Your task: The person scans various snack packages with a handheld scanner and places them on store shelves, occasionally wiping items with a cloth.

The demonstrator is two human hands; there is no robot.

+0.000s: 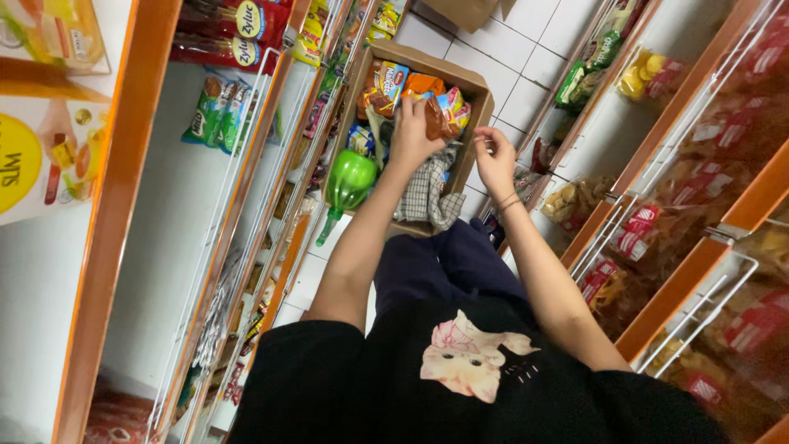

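An open brown cardboard box (479, 105) sits on the white tiled floor (526, 62) in a narrow aisle; orange-framed shelves with white wire rails (246, 156) close in on both sides, leaving open floor only beyond the box. Inside it lie colourful snack packets (386, 82), a checked grey-and-white cloth (426, 196) and, at the near left edge, a green plastic bottle (347, 182) with its neck pointing down toward the person. The left hand (411, 131) grasps a brown snack packet (436, 119) above the box middle; its long axis runs roughly upright in the view. The right hand (493, 158) hovers over the right box wall, fingers curled; whether it holds anything cannot be told.
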